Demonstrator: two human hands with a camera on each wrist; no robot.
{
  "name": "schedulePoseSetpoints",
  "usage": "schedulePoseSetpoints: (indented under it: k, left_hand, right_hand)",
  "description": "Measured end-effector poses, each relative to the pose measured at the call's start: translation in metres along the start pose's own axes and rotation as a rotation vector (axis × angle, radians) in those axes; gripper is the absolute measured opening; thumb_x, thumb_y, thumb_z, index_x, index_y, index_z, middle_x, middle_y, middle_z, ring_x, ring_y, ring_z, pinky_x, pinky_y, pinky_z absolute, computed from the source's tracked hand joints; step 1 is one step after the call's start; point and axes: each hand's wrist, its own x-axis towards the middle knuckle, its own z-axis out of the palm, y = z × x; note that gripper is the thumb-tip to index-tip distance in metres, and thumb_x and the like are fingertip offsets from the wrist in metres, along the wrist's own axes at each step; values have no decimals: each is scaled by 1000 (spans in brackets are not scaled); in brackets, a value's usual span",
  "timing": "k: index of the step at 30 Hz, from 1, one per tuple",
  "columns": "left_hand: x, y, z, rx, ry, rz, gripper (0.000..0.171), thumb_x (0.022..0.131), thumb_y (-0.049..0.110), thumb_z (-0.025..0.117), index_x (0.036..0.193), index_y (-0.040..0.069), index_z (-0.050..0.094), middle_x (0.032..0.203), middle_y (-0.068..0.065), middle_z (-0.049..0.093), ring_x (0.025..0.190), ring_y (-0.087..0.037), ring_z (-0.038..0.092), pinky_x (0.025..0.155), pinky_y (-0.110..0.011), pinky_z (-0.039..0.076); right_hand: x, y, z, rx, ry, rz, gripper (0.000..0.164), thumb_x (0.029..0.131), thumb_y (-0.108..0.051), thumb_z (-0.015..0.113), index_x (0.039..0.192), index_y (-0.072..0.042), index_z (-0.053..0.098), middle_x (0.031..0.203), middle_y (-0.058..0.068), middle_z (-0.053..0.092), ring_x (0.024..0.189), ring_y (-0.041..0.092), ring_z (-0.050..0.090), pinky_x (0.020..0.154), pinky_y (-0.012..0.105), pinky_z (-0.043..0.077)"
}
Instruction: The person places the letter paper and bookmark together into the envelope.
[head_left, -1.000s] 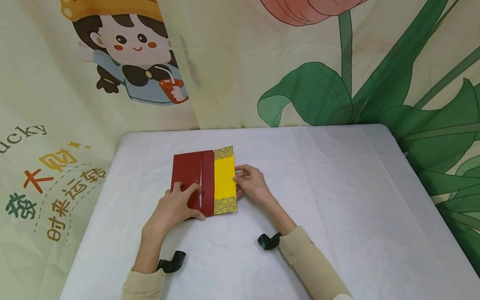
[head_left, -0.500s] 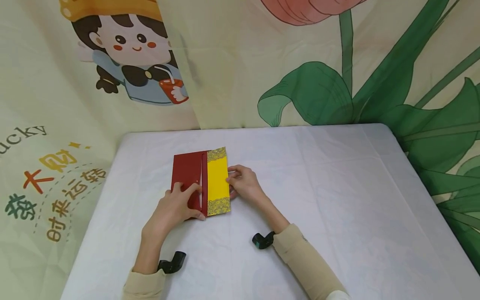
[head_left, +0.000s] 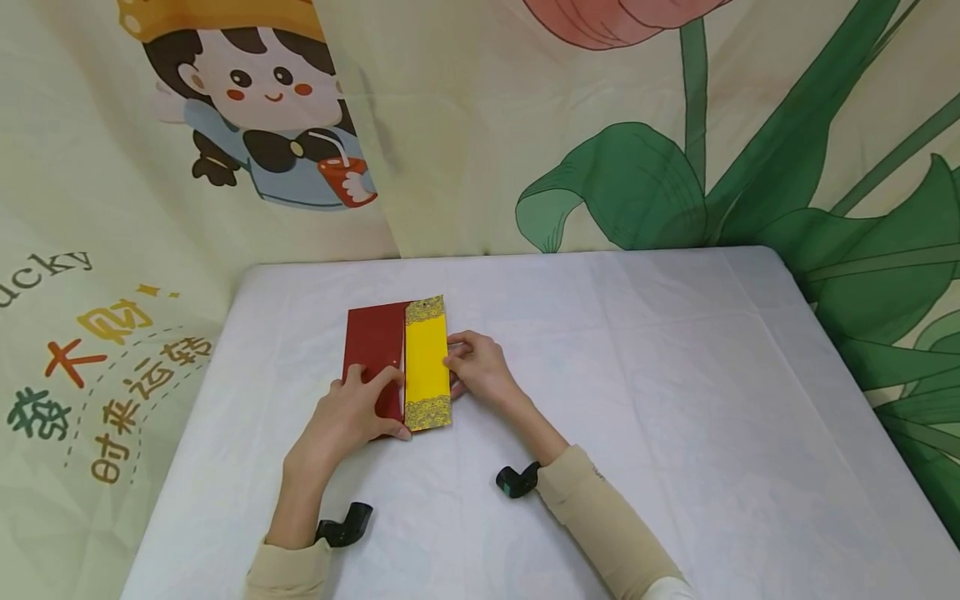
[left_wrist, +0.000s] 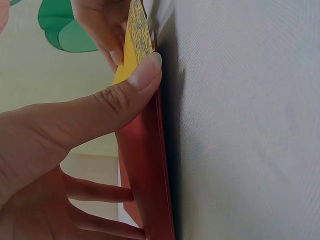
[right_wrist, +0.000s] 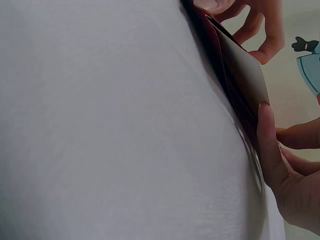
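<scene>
A red paper envelope [head_left: 371, 333] lies on the white-covered table, with a narrow slit along its right part. Against that slit sits the left edge of a yellow paper strip [head_left: 427, 354] with patterned ends; I cannot tell whether the edge is inside. My left hand [head_left: 337, 414] holds the envelope down, fingers bent on its face and thumb at its near edge. At the strip's right edge, my right hand [head_left: 483, 369] pinches it with the thumb on top. The right wrist view shows the thumb [right_wrist: 267, 145] against the paper; the other fingers are partly hidden.
The white cloth [head_left: 675, 400] covers the table around the envelope. Behind stands a printed backdrop [head_left: 465, 125] with a cartoon figure and green leaves. Black wrist cameras [head_left: 345, 524] stick out inward from both sleeves.
My right hand has moved left with the yellow strip. The red band seen earlier between the slit and the strip no longer shows. My left hand and the envelope have stayed in place.
</scene>
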Motion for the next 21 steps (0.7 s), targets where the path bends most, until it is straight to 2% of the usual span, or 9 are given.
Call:
schedulePoseSetpoints:
  k: [14,21]
  left_hand:
    - [0,1,0,6,-5,0,73,72,45,92,132,21,60,139,-34,42,106,-52,51,81,-58,56]
    - [0,0,0,7,2,5,73,71,45,92,132,20,60,138,-33,43,106,-51,52,78,-57,57]
  right_hand:
    - [2,1,14,24,-1,-3,36,99,-1,65,134,2,59,96,12,68,58,19,65,53,36,60]
    - [2,1,20,-16,3,-29,39,98,-3,67,136,1,59,93,11,68,54,19,65,52,33,59]
